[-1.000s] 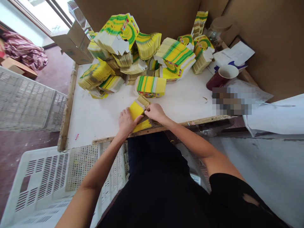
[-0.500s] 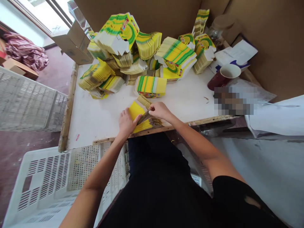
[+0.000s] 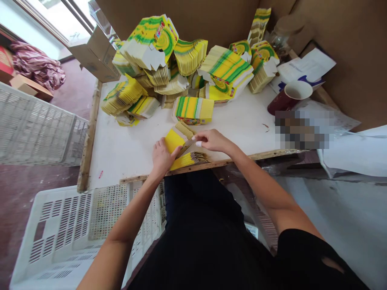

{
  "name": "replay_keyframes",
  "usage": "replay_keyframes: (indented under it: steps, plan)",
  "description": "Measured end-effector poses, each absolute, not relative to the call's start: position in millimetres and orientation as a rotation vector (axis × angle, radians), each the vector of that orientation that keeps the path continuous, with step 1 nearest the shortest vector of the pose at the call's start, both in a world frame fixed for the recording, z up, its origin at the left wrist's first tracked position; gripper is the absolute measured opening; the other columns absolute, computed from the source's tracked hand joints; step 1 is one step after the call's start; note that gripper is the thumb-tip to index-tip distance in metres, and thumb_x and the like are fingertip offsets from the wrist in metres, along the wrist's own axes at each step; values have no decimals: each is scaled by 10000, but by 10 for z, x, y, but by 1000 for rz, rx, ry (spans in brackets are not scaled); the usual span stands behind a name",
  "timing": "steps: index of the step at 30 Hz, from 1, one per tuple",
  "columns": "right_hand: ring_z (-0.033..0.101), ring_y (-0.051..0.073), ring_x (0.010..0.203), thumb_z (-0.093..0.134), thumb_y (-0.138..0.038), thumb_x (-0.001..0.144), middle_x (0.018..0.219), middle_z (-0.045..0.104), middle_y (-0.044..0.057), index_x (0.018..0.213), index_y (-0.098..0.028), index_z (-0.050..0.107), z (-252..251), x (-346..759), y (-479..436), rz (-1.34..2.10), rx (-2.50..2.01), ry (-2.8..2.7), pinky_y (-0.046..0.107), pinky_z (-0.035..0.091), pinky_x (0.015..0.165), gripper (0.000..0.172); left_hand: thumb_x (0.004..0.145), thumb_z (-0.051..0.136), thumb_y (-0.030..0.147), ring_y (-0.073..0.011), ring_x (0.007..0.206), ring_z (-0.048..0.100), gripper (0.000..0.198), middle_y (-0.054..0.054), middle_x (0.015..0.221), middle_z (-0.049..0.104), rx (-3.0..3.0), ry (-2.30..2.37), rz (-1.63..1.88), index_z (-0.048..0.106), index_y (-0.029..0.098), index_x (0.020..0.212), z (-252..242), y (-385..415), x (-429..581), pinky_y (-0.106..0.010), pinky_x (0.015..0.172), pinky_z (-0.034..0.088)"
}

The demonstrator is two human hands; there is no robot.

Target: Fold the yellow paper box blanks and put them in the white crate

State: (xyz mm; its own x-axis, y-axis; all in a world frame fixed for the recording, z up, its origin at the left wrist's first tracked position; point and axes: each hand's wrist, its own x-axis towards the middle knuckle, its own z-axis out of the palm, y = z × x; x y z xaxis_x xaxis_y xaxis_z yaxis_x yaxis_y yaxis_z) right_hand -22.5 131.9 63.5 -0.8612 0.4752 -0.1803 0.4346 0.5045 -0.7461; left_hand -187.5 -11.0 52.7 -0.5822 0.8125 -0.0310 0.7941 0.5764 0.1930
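A small stack of flat yellow cartons (image 3: 184,159) lies at the near edge of the white table (image 3: 121,149). My left hand (image 3: 161,156) rests on the stack's left side, fingers curled over the top yellow carton (image 3: 173,139). My right hand (image 3: 211,140) pinches the brown flap of that top carton (image 3: 185,131) and lifts it to the right. A bundle of yellow and green cartons (image 3: 193,109) lies just beyond the hands.
A big heap of yellow and green carton bundles (image 3: 181,60) fills the table's far side. A dark red mug (image 3: 288,96) and papers (image 3: 305,66) sit at the right. White plastic crates (image 3: 75,225) stand at lower left and at the left (image 3: 33,125). Cardboard walls (image 3: 356,52) rise behind.
My right hand has moved to the right and slightly up, pulling the top carton's flap away from the stack. My left hand has stayed on the stack.
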Motion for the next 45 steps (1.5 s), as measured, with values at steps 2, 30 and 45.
replay_keyframes:
  steps: [2, 30, 45]
  plan:
    - [609, 159, 840, 520, -120, 802, 975, 703, 55, 1145, -171, 679, 601, -270, 1294, 1147, -816, -2661, 254, 422, 760, 382, 809, 517, 579, -333, 1052, 539, 620, -166, 1076, 593, 1368, 2687, 257, 475, 95, 1194, 525, -113, -1875, -444, 924, 430]
    - [664, 207, 843, 465, -202, 876, 917, 740, 112, 950, -135, 727, 772, -745, 994, 1140, -1239, -2848, 251, 433, 668, 281, 848, 419, 612, -343, 1037, 556, 618, -183, 1083, 592, 1466, 2655, 134, 465, 104, 1197, 554, -126, -1832, -426, 848, 450]
    - [638, 202, 937, 484, -55, 761, 1040, 729, 59, 1007, -184, 717, 797, -485, 1215, 1021, -1016, -2930, 237, 405, 702, 362, 859, 450, 521, -326, 1052, 549, 529, -169, 1069, 595, 1411, 2658, 260, 480, 103, 1182, 510, -100, -1904, -438, 909, 438]
